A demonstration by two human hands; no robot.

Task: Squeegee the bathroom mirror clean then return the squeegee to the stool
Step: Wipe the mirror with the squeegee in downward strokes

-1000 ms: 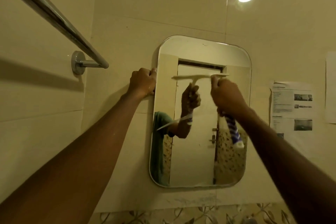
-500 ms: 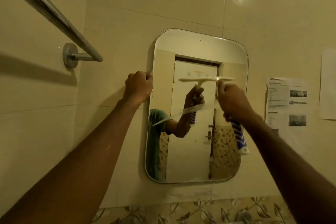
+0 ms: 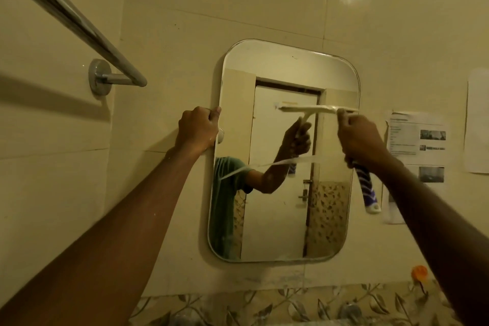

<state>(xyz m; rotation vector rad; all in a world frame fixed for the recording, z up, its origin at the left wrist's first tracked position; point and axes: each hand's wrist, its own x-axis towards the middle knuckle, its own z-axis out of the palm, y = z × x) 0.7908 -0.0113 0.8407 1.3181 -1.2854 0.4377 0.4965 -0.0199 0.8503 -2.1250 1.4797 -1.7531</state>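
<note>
Two bare arms reach up from the lower corners toward a tiled wall (image 3: 238, 8) of pale cream, with a leaf-patterned border strip (image 3: 264, 304) along its foot. Largest on that wall is the mirror (image 3: 277, 74), an upright rounded rectangle showing a door, a green sleeve and the reflected arm; a thin wet streak crosses the glass at mid-height. Up left, a metal towel rail (image 3: 66, 13) runs diagonally to its round wall mount, well clear of the mirror. Printed paper sheets (image 3: 418, 140) are stuck to the wall just right of the mirror, partly hidden behind the right forearm. The left hand (image 3: 197, 130) curls around the mirror's left edge, fingers folded tight against the rim. The right hand (image 3: 360, 137) is a closed fist around the squeegee (image 3: 369, 193), whose blue-and-white handle juts down below the fist in front of the mirror's right edge; its pale blade lies level against the glass in the upper right part, its right end hidden behind the knuckles. A small orange object (image 3: 419, 271) sits low right, beside the forearm.
</note>
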